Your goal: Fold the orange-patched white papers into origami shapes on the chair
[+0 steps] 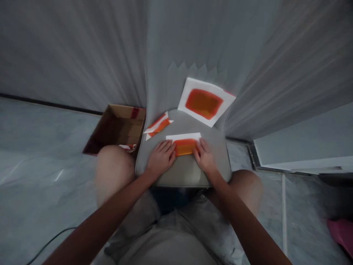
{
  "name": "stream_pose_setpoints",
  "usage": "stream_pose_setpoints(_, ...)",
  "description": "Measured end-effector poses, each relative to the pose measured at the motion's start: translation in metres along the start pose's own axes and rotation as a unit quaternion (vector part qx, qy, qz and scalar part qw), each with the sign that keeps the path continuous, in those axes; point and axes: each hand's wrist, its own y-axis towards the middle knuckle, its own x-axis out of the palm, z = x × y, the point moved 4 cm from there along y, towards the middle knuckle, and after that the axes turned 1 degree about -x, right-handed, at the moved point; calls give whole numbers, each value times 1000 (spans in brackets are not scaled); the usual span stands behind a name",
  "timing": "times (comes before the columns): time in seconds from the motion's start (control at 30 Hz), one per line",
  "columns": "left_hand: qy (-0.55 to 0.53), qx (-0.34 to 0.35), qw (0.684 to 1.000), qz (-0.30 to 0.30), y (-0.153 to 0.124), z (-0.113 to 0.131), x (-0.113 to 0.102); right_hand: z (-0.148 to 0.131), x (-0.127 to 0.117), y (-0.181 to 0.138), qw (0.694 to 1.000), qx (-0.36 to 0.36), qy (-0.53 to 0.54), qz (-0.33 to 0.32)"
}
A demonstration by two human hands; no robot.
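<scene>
A folded sheet of paper [184,144], white with an orange patch, lies on a grey seat [184,173] between my knees. My left hand [160,158] lies flat on the sheet's left end with its fingers stretched out. My right hand [204,156] presses flat on the sheet's right end, fingers also extended. Both hands hold the fold down against the seat. A second folded orange-and-white piece [157,125] rests at the seat's back left. An unfolded white sheet with an orange rectangle [205,105] lies at the back, leaning onto the grey curtain.
An open cardboard box [117,129] stands on the pale floor left of the seat. Grey curtains [82,55] hang close behind and on both sides. A dark cable [48,243] runs across the floor at the lower left. Something pink [342,233] shows at the lower right edge.
</scene>
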Motion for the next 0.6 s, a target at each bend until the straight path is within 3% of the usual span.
stream_pose_setpoints(0.6,30,6,999,-12,0,2,-1,-2,-2,-2,1000,-5,-26,16)
